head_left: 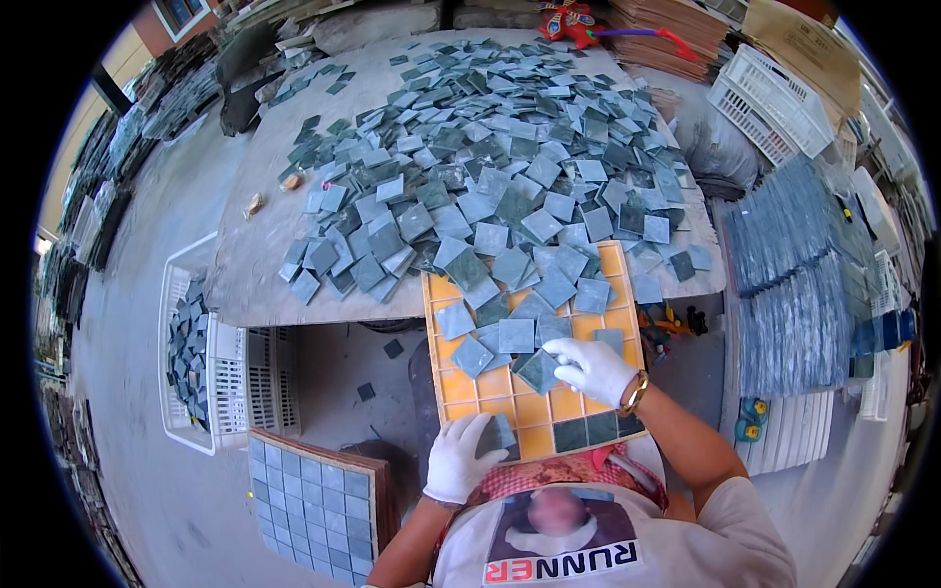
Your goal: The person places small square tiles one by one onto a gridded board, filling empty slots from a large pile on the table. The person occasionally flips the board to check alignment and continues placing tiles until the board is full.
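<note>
My right hand (591,371), in a white glove, pinches a dark green-grey square stone tile (535,373) over the yellow grid tray (469,384). My left hand (459,459), also gloved, rests at the tray's near left corner. Its thumb and fingers are apart beside a grey tile (503,431) there; the fingertips touch or nearly touch it. Dark tiles (585,431) fill several cells along the tray's near edge, towards the right. Loose tiles (517,335) lie overlapped across the tray's middle and far part, joining the big tile heap (490,176) on the table.
The grey table (255,265) spreads beyond the tray. To the left stands a white crate (230,372) with dark tiles, and nearer, a stack of tiled sheets (312,505). Wrapped tile stacks (789,284) and a white basket (771,103) stand at right. A red toy (569,22) lies far back.
</note>
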Tool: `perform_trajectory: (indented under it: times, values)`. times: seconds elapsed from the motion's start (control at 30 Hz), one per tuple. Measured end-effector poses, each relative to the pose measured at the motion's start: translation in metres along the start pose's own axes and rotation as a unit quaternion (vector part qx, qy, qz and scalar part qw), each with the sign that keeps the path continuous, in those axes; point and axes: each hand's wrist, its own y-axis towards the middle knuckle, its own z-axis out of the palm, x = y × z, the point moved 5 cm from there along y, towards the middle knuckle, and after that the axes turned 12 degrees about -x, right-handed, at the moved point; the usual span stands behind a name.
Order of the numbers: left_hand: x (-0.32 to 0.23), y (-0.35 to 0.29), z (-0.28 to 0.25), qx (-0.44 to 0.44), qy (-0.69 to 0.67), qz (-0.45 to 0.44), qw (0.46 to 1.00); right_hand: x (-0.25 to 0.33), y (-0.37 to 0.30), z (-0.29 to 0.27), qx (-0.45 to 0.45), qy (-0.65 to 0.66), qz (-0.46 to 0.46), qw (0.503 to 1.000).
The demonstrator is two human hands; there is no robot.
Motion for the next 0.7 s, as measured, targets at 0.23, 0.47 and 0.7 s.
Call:
perform_trajectory:
  times: [0.23, 0.47, 0.7]
  values:
    - [-0.023, 0.003, 0.010, 0.026, 0.014, 0.095, 0.995, -0.016, -0.010, -0.021, -0.024, -0.058, -0.030, 0.998]
    - [-0.033, 0.005, 0.039, 0.052, 0.050, 0.161, 0.984, -0.015, -0.020, -0.035, -0.079, -0.015, 0.001, 0.997]
    - [-0.030, 0.004, 0.047, 0.061, 0.001, 0.200, 0.978, 0.002, -0.016, -0.025, -0.101, 0.022, -0.005, 0.995]
